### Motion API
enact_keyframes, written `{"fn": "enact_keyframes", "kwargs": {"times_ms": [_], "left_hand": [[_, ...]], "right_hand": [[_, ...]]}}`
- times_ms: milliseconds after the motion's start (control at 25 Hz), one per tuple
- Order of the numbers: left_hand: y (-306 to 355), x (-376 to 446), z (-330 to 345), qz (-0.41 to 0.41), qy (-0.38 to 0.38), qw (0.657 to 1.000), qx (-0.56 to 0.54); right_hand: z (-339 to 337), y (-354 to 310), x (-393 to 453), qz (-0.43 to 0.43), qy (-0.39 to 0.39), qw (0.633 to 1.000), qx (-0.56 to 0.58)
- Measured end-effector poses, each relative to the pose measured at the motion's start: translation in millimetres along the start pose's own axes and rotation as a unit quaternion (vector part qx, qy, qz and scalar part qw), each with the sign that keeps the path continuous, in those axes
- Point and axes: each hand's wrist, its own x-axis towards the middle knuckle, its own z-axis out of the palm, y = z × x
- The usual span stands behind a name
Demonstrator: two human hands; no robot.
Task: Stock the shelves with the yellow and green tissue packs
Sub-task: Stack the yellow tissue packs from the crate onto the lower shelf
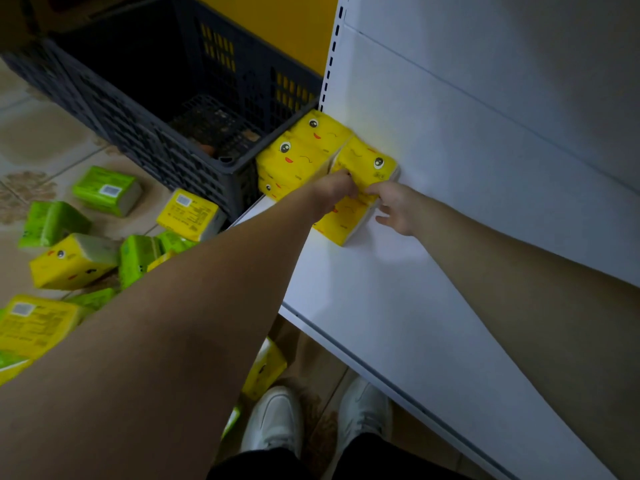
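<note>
Barely started: few yellow packs (304,147) stacked at shelf's (398,289) far-left corner. Left hand (334,188) and right hand (394,206) grip another yellow pack (346,216), fingers curled round it. Green packs (105,190) and more yellow ones (74,259) lie on floor (41,133); crate (145,98) looks empty.

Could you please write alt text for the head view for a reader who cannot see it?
Both hands, left and right, set a yellow tissue pack on a white shelf beside stacked yellow packs; green packs lie on the floor by a dark crate.
</note>
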Motion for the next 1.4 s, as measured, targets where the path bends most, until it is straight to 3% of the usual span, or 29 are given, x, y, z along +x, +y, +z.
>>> {"fn": "enact_keyframes", "kwargs": {"times_ms": [240,360,440,600,960,1120,1280,1360,1400], "left_hand": [[6,-43,25,-0.061,-0.003,0.984,0.169],[28,-112,72,0.042,-0.050,0.942,0.331],[41,-172,111,0.121,-0.096,0.888,0.432],[37,-294,197,0.228,-0.177,0.823,0.489],[-25,-450,380,0.322,-0.306,0.682,0.581],[-83,-491,440,0.318,-0.386,0.629,0.595],[-154,-495,455,0.279,-0.422,0.620,0.600],[-180,-487,458,0.270,-0.429,0.567,0.649],[-185,-484,460,0.263,-0.429,0.557,0.661]], "right_hand": [[-38,4,-49,0.022,0.100,0.987,-0.122],[-78,7,-120,0.002,0.135,0.980,-0.145],[-107,15,-178,-0.005,0.143,0.978,-0.152],[-173,59,-293,-0.002,0.207,0.966,-0.156],[-318,273,-497,0.127,0.319,0.939,0.003],[-328,400,-552,0.208,0.330,0.917,0.078],[-312,494,-577,0.275,0.330,0.893,0.133],[-296,518,-575,0.293,0.339,0.885,0.129],[-291,529,-568,0.298,0.350,0.880,0.117]]}}
